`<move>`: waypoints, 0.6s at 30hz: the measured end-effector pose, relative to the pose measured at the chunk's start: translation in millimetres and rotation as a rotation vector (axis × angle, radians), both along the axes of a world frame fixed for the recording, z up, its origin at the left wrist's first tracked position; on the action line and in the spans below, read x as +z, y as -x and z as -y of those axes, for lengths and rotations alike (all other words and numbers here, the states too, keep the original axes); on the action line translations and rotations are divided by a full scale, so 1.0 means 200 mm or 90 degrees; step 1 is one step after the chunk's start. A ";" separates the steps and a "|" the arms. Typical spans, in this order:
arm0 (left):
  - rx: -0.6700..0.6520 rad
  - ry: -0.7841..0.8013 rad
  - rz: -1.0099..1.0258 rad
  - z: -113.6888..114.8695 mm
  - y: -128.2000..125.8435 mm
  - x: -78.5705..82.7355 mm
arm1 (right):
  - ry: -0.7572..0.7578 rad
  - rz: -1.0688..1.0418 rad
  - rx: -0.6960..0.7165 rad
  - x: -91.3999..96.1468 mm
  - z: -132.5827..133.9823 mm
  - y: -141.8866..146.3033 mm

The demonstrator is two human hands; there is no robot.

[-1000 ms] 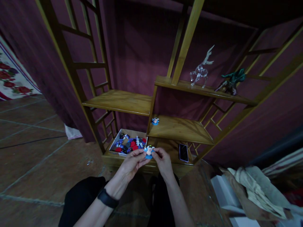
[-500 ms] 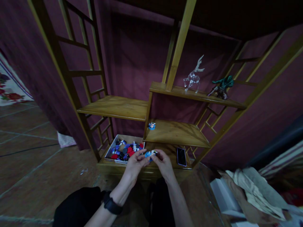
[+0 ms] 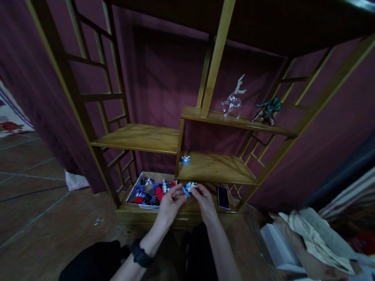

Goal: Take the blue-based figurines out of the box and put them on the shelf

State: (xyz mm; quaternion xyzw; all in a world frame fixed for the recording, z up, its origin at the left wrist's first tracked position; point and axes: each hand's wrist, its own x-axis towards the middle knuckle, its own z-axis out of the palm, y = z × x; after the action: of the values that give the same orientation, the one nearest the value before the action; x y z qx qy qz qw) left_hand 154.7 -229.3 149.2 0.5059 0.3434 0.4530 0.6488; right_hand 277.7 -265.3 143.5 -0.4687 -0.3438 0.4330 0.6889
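Note:
A small blue-and-white figurine with a round blue base is held between my two hands, above the front of the low shelf. My left hand pinches the base at its left side. On the other side, the fingers of my right hand grip the figurine's upper part. Left of my hands, an open white box holds several small figures in blue, red, black and white. A similar figurine on a blue base stands at the left end of the middle right shelf.
A phone lies on the low shelf right of my hands. On the upper right shelf stand a clear deer figure and a dark green figure. The left shelf juts out above the box. Cloths and a white carton lie at the right.
The figurine has turned between my fingers: its base now tilts toward my left hand and its top toward my right. The camera view has shifted slightly.

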 end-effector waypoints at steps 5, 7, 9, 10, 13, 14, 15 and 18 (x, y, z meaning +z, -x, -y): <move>0.044 -0.229 -0.162 -0.01 -0.01 0.00 | 0.017 -0.130 0.018 -0.02 -0.04 -0.01; 0.070 -0.304 -0.236 -0.01 -0.01 0.00 | 0.015 -0.147 0.036 -0.02 -0.04 0.00; 0.100 -0.361 -0.285 -0.01 0.00 0.01 | 0.009 -0.136 0.044 -0.02 -0.04 0.00; 0.110 -0.378 -0.297 -0.02 0.00 0.00 | 0.003 -0.121 0.046 -0.02 -0.04 0.00; 0.084 -0.366 -0.285 -0.04 0.00 -0.01 | -0.017 -0.048 0.035 0.00 -0.05 -0.01; 0.063 -0.349 -0.268 -0.05 -0.01 -0.02 | -0.022 -0.015 0.026 0.01 -0.05 -0.01; 0.046 -0.329 -0.247 -0.06 -0.01 -0.03 | -0.024 0.021 0.016 0.01 -0.06 -0.02; 0.021 -0.274 -0.183 -0.08 -0.03 -0.06 | -0.030 0.121 -0.007 0.02 -0.10 -0.06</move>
State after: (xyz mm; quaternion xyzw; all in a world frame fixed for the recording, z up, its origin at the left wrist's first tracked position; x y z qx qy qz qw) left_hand 160.0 -213.9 136.7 0.6860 0.3359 0.4495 0.4632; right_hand 288.9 -246.1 147.4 -0.4934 -0.4148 0.3749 0.6663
